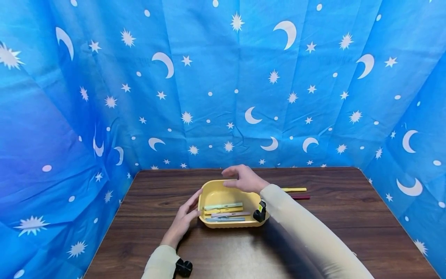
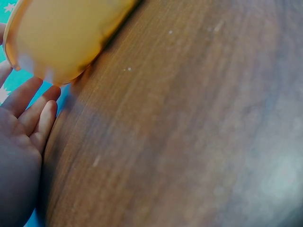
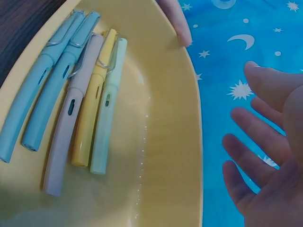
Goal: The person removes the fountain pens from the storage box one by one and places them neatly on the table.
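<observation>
A yellow plastic basket (image 1: 217, 190) sits on the table, with several clipped pens lying side by side in its left part. They are light blue pens (image 3: 53, 82), a lilac pen (image 3: 71, 113), a yellow pen (image 3: 94, 101) and a mint green pen (image 3: 109, 113). My left hand (image 1: 182, 220) rests against the basket's left end, its fingers fairly straight along the outer wall. Above the far rim is my right hand (image 1: 245, 179), fingers spread and holding nothing. My right wrist hides part of the basket's right end in the head view.
Right of the basket, another yellow pen (image 1: 296, 190) and a dark red pen (image 1: 301, 197) lie on the brown wooden table (image 1: 146, 232), partly hidden by my right sleeve. Blue cloth (image 1: 216, 77) with moons and stars hangs behind the table and at both sides.
</observation>
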Demonstrator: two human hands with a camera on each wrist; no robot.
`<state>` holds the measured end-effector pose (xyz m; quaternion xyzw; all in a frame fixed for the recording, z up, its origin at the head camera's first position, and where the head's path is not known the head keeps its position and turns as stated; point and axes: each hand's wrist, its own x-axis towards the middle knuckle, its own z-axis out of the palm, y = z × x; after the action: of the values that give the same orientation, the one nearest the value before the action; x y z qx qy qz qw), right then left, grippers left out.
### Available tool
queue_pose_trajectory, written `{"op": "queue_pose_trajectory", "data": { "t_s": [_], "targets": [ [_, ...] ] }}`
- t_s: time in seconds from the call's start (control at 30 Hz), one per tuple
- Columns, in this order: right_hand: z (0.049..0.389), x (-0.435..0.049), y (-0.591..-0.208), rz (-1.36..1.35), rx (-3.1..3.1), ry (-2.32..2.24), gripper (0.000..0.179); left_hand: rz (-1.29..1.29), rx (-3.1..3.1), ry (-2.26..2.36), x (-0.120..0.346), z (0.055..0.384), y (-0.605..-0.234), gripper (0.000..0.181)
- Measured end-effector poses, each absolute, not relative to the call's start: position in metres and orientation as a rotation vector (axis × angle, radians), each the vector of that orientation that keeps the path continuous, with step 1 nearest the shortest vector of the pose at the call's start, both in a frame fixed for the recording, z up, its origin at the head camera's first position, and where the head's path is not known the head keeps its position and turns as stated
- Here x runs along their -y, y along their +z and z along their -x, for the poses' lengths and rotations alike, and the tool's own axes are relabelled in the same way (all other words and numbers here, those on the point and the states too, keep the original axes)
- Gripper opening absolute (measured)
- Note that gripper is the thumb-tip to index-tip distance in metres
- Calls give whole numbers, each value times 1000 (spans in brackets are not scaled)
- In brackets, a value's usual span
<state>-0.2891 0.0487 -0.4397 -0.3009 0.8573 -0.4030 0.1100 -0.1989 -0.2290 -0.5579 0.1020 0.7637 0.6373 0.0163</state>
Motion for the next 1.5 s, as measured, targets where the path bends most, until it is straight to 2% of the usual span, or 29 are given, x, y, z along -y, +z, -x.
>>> {"op": "queue_pose_trajectory", "data": {
  "t_s": [0.37, 0.67, 1.03, 1.5],
  "targets": [
    [298, -42, -457, 940, -2472, -1038, 42, -309, -2384, 1977, 228, 199, -557, 76],
    [291, -39, -463, 933, -2391, -820, 40, -320, -2374, 1979, 230, 199, -558, 77],
    [289, -36, -478, 993, -2357, -824, 32, -321, -2373, 1977, 229, 199, -557, 76],
    [284, -30, -485, 904, -2456, -710, 22, -339, -2370, 1980, 230, 199, -558, 76]
  ]
}}
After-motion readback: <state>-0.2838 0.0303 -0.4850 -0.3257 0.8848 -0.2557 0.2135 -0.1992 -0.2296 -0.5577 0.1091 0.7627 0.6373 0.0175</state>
